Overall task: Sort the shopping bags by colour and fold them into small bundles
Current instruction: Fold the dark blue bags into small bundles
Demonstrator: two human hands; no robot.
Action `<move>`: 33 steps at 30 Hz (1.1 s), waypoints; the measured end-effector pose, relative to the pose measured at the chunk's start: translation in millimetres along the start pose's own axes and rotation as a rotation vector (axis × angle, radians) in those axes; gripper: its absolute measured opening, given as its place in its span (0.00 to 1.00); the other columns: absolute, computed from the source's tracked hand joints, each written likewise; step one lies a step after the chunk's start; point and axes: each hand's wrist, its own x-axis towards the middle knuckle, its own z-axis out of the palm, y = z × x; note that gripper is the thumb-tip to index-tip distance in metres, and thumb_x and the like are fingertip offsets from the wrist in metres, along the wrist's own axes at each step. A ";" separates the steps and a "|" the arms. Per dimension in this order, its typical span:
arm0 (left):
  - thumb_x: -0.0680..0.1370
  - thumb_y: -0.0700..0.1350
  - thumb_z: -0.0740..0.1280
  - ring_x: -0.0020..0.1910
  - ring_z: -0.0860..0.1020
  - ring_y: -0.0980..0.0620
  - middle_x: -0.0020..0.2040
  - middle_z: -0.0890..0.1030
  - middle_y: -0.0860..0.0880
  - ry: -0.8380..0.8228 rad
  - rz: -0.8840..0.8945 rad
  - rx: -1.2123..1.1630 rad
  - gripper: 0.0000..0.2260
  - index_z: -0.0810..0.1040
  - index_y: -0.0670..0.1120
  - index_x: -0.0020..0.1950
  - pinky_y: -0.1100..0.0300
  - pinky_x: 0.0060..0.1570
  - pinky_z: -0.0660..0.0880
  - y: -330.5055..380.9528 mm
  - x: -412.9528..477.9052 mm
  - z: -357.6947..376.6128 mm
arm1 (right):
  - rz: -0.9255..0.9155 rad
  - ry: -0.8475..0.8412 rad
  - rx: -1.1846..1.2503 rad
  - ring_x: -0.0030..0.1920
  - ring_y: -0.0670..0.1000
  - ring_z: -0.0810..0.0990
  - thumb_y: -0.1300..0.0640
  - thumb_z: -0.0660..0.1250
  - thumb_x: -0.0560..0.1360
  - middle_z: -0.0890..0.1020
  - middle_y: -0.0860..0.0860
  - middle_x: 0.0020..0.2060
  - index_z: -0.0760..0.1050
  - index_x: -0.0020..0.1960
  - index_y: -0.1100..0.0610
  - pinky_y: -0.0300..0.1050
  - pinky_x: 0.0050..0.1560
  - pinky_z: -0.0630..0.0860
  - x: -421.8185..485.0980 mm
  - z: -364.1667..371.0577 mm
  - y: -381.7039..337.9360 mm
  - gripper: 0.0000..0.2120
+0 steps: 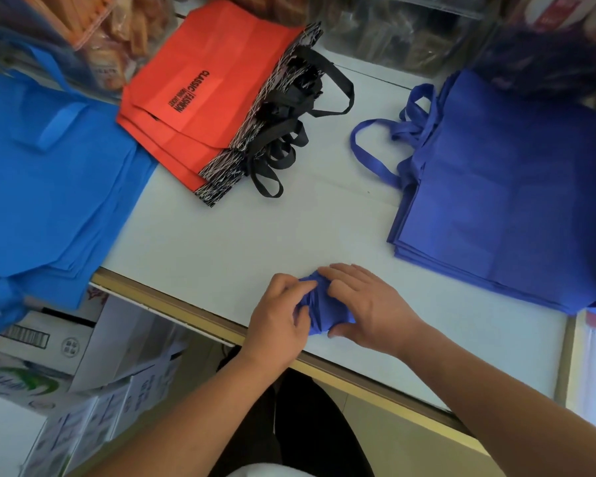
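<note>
Near the front edge of the white tabletop (pixel 241 235), a small bundle of folded indigo non-woven fabric (pixel 319 309) is held by both hands. The left hand (pixel 277 316) pinches its left side with curled fingers; the right hand (pixel 369 309) clasps it between fingers on top and thumb below. Farther off lie flat stacks: indigo bags (pixel 513 201) right, bright-blue bags (pixel 49 187) left, red bags with black handles (pixel 203 98) behind.

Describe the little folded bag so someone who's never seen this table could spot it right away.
On the white table, look to the near edge, where the left hand and right hand meet. Between them is the small bundle: dark blue like the flat stack at the right, but the only bag scrunched up small.
</note>
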 end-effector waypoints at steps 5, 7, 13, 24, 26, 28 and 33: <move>0.77 0.36 0.70 0.51 0.81 0.56 0.53 0.78 0.55 -0.119 -0.088 -0.115 0.19 0.79 0.53 0.64 0.53 0.54 0.81 -11.4 16.9 -21.8 | 0.055 0.034 0.005 0.70 0.56 0.73 0.42 0.80 0.66 0.74 0.51 0.72 0.74 0.65 0.53 0.49 0.66 0.76 -7.9 2.8 -11.1 0.33; 0.79 0.40 0.70 0.47 0.81 0.61 0.48 0.80 0.58 -0.139 -0.215 -0.107 0.15 0.78 0.54 0.63 0.59 0.52 0.80 -4.7 17.0 -21.6 | 0.062 0.080 -0.033 0.70 0.58 0.73 0.43 0.77 0.70 0.73 0.53 0.72 0.75 0.66 0.54 0.51 0.63 0.78 -10.8 7.4 -14.4 0.30; 0.79 0.45 0.72 0.42 0.81 0.61 0.42 0.83 0.57 -0.019 -0.361 -0.172 0.03 0.81 0.49 0.52 0.60 0.47 0.80 6.4 -9.2 -0.7 | 0.119 0.211 -0.068 0.71 0.65 0.70 0.44 0.73 0.74 0.68 0.63 0.74 0.76 0.66 0.61 0.55 0.67 0.75 -16.7 23.2 -16.8 0.28; 0.85 0.43 0.60 0.34 0.79 0.58 0.44 0.82 0.46 -0.247 -0.470 -0.312 0.09 0.80 0.48 0.54 0.52 0.42 0.82 30.2 28.8 -42.1 | 0.145 0.251 0.085 0.47 0.54 0.81 0.64 0.77 0.69 0.82 0.49 0.52 0.75 0.64 0.54 0.43 0.42 0.78 -17.2 -38.1 -13.8 0.26; 0.84 0.52 0.63 0.42 0.81 0.59 0.48 0.84 0.49 -0.201 -0.492 -0.387 0.09 0.80 0.51 0.57 0.55 0.45 0.81 39.9 31.3 -51.2 | 0.193 0.184 0.054 0.37 0.52 0.80 0.55 0.77 0.71 0.82 0.44 0.45 0.73 0.60 0.48 0.43 0.34 0.75 -19.4 -52.8 -23.4 0.21; 0.78 0.62 0.68 0.51 0.81 0.61 0.52 0.83 0.57 -0.225 -0.424 -0.336 0.16 0.79 0.55 0.60 0.61 0.50 0.80 53.3 30.5 -51.3 | 0.235 0.172 0.017 0.34 0.51 0.78 0.51 0.76 0.71 0.80 0.42 0.44 0.74 0.58 0.46 0.44 0.30 0.75 -17.1 -58.0 -33.1 0.18; 0.76 0.50 0.76 0.45 0.84 0.57 0.44 0.86 0.57 -0.165 -0.285 -0.333 0.06 0.85 0.54 0.52 0.51 0.53 0.81 62.7 25.4 -44.8 | 0.391 0.210 0.192 0.42 0.46 0.80 0.49 0.77 0.68 0.81 0.38 0.47 0.79 0.60 0.44 0.37 0.38 0.75 -18.5 -72.1 -42.4 0.21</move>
